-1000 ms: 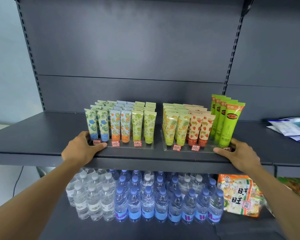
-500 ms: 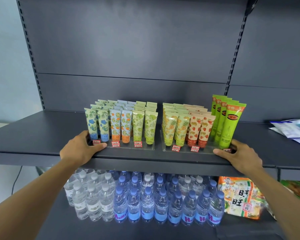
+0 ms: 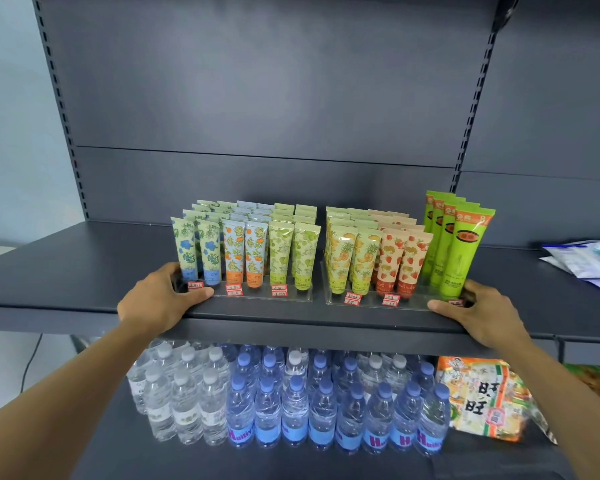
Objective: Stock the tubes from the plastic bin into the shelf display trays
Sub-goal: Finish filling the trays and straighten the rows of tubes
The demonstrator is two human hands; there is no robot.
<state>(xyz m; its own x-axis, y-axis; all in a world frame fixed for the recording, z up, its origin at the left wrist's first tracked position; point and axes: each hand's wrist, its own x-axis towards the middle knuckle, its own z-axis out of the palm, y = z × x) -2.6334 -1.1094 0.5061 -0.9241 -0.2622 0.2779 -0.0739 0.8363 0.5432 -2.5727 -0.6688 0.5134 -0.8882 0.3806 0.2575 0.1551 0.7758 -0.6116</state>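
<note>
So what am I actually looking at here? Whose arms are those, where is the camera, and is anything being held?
There is no machine here: these are a person's two bare arms, filmed by a camera worn on their head, looking forward and down at a shop shelf. On the shelf stand two clear display trays, the left tray and the right tray, both filled with upright patterned tubes, plus taller green tubes at the right end. The left hand touches the left tray's outer corner; the right hand touches the right tray's. Neither lifts anything. Below are water bottles and a snack bag.
</note>
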